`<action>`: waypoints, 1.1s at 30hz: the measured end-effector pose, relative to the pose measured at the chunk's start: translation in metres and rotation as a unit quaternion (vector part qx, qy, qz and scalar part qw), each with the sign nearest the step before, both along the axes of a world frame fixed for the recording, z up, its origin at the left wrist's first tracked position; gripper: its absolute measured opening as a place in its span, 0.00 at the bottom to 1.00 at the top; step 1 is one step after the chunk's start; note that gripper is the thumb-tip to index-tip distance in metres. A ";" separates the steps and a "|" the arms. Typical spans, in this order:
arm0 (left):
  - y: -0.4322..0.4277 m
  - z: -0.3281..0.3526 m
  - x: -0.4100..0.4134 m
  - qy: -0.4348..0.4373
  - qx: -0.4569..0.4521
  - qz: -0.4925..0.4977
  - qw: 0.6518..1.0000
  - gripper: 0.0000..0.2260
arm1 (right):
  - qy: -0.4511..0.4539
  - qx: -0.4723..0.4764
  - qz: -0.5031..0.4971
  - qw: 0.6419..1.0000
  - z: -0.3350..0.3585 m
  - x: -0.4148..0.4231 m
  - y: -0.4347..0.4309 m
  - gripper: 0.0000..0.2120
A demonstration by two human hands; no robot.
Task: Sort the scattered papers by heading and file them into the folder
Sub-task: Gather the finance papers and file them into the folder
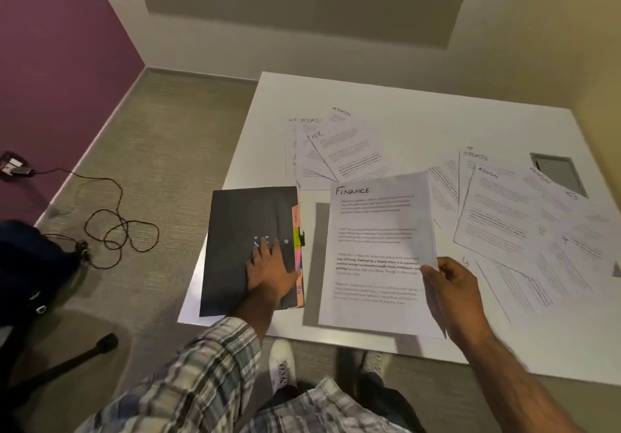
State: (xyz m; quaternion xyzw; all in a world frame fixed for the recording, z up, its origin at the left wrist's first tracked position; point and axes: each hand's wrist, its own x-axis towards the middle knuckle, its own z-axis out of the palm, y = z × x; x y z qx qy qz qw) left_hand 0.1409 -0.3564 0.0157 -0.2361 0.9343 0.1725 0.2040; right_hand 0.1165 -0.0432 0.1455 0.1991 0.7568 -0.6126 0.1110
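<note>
The white table [420, 110] carries loose papers [504, 217] fanned far and right. The dark folder [242, 224] lies near left under my left hand [268, 271], grip spread flat. My right hand [450, 284] pinches the Finance sheet [376, 251] by its right edge, just right of the folder.

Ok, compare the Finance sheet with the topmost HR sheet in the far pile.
The Finance sheet is pinched at its edge by the right hand and lifted off the table; the HR sheet lies flat, untouched, atop fanned papers. The Finance sheet hangs near the front edge, roughly square to the viewer; the HR sheet sits farther back, skewed. Both are white printed pages with a handwritten heading at top left.
</note>
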 end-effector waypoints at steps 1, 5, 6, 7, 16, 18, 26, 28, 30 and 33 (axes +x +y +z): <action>0.000 -0.003 0.000 -0.005 0.003 -0.004 1.000 0.45 | 0.001 0.016 0.000 1.000 0.001 0.007 -0.002 0.04; 0.000 -0.014 -0.003 -0.012 -0.001 -0.007 1.000 0.47 | -0.005 0.090 0.023 0.996 0.003 0.019 -0.004 0.04; 0.000 -0.017 -0.003 -0.010 -0.005 -0.006 1.000 0.48 | -0.008 0.097 0.025 0.995 0.004 0.019 -0.005 0.04; 0.000 -0.019 -0.004 -0.006 -0.009 -0.005 1.000 0.47 | -0.009 0.101 0.023 0.995 0.004 0.020 -0.005 0.04; -0.010 -0.027 -0.035 0.049 -0.044 -0.042 0.997 0.40 | -0.032 0.082 -0.002 0.996 -0.003 0.024 -0.029 0.04; -0.014 -0.027 -0.051 0.057 -0.062 -0.075 0.994 0.39 | -0.035 0.077 -0.002 0.996 -0.007 0.023 -0.030 0.04; -0.032 -0.031 -0.102 0.054 -0.068 -0.096 0.992 0.44 | -0.040 0.069 -0.014 0.997 -0.010 0.015 -0.026 0.05; -0.033 -0.034 -0.105 0.052 -0.081 -0.099 0.990 0.44 | -0.043 0.079 -0.010 0.996 -0.012 0.011 -0.025 0.05; -0.033 -0.035 -0.108 0.050 -0.091 -0.103 0.989 0.43 | -0.045 0.091 -0.006 0.995 -0.015 0.008 -0.024 0.05; -0.030 -0.033 -0.111 0.049 -0.105 -0.119 0.986 0.37 | -0.045 0.090 -0.006 0.995 -0.015 0.003 -0.027 0.05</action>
